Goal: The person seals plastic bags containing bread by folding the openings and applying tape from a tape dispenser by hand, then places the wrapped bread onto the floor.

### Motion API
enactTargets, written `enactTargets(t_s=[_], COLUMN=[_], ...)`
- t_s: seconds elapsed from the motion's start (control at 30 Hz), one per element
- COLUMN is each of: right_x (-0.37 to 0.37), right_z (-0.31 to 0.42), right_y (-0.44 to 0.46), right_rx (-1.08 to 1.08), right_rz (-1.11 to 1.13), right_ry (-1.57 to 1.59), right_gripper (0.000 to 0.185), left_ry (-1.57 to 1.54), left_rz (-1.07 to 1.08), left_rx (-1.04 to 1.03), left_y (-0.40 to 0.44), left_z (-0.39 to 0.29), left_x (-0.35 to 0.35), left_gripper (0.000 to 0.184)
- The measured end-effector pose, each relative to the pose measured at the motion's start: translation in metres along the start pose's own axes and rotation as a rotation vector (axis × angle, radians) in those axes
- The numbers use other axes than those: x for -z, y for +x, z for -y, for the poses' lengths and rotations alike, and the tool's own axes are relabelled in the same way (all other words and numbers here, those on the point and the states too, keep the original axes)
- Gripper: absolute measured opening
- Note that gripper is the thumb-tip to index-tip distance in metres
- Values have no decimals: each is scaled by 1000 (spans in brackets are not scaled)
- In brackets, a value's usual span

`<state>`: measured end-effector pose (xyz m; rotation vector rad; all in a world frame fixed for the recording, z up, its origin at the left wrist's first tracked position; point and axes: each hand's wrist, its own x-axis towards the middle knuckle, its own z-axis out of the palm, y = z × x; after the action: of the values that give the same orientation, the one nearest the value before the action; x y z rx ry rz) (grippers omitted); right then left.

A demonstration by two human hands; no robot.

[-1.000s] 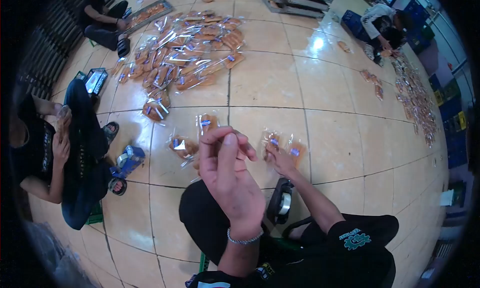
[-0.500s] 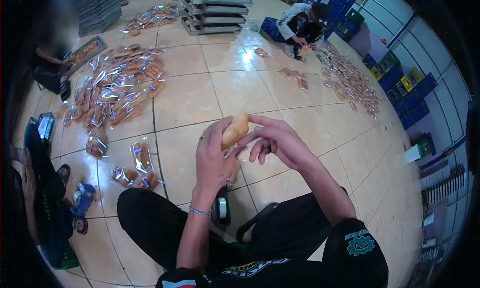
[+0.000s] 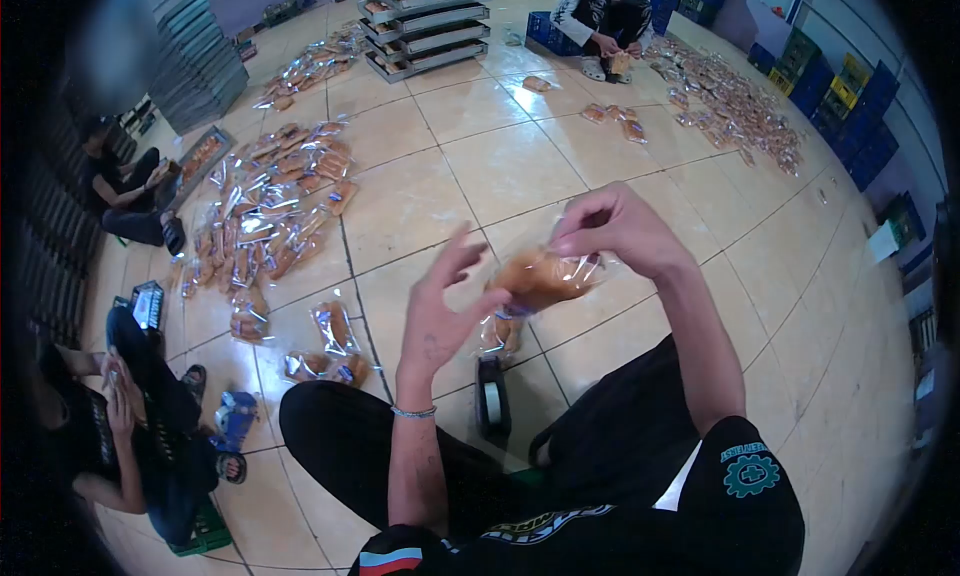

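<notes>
A bread roll in a clear plastic bag point(image 3: 540, 281) hangs in front of me, slightly blurred. My right hand point(image 3: 625, 238) pinches the gathered end of the bag, to the right of the bread. My left hand point(image 3: 440, 311) is open on the other side, fingers spread, with its thumb close to the bread; whether it touches cannot be told. Below them on the floor lies another bagged bread point(image 3: 500, 334), partly hidden. A black tape dispenser point(image 3: 491, 401) stands just in front of it, between my legs.
Left of me lie a few bagged breads point(image 3: 335, 326) and a large heap of them point(image 3: 280, 191). Stacked trays of bread point(image 3: 425, 41) stand at the back. Co-workers sit at left and far right, the latter beside another heap point(image 3: 735, 106). Blue crates point(image 3: 870, 136) line the right wall.
My left hand has come off the bread and spread its fingers. My right hand has moved right and now pinches the bag's end. The view has shifted, showing more on the left.
</notes>
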<state>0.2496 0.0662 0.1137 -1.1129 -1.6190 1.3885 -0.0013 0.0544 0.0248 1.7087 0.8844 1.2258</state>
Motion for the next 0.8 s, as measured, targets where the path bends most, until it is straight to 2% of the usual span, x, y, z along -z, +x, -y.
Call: enactTargets(t_s=[0.03,0.1,0.13,0.17,0.23,0.27,0.3,0.33,0.37,0.43,0.47,0.5,0.53,0.57,0.6,0.63,0.7,0.73,0.8], right_x=[4,15,7,0,-16,-14,-16,-15,-14,-18,-20,-22,-23,-25,-26,-29,-33,-31,-60], right_z=[-14,-70,-86,-87,-93,-90,-82,-70,-53,-25,-15,-12,-11,-11,-11,-13,-19,-24,-54], right_y=[5,20,25,23,25,27,24,21,18,8,7,7,8,10,12,15,23,23,29], right_rx=[7,-158,-185,-175,119,203,186,234,289,273,313,356,357,381,403,405,490,437,467], right_rz=[-3,-42,-74,-80,-69,-58,-43,-88,-143,-167,-162,-157,-152,-190,-224,-217,-544,-464,-404], right_ry=[11,327,-567,-567,-668,-840,-830,-891,-958,-983,-973,-960,-957,-763,-569,-564,-17,23,94], right_gripper=[11,9,8,8,8,10,10,11,12,9,9,9,9,16,25,25,52,81,87], left_ry=[11,-170,-171,-170,-139,-97,-66,47,42,370,486,487,213,-63,-140,-136,-434,-481,-550], left_rz=[7,-251,-246,-289,-321,-265,-210,-125,-122,-143,-165,-169,-94,-20,-77,-84,-143,-156,-186], left_rx=[-1,112,113,146,167,156,163,110,113,-100,-182,-179,26,228,153,156,201,215,199], left_y=[1,0,-3,-4,3,2,-3,-2,-2,-1,-1,1,2,4,4,5,7,8,9], left_z=[7,18,16,14,11,10,8,3,4,5,5,7,8,11,20,17,7,4,0], left_x=[8,21,20,22,30,24,15,8,-1,-22,-32,-32,-32,-31,-30,-27,-21,-19,-29], left_gripper=[71,57,57,52,48,50,52,63,63,77,83,83,77,71,59,59,48,43,44])
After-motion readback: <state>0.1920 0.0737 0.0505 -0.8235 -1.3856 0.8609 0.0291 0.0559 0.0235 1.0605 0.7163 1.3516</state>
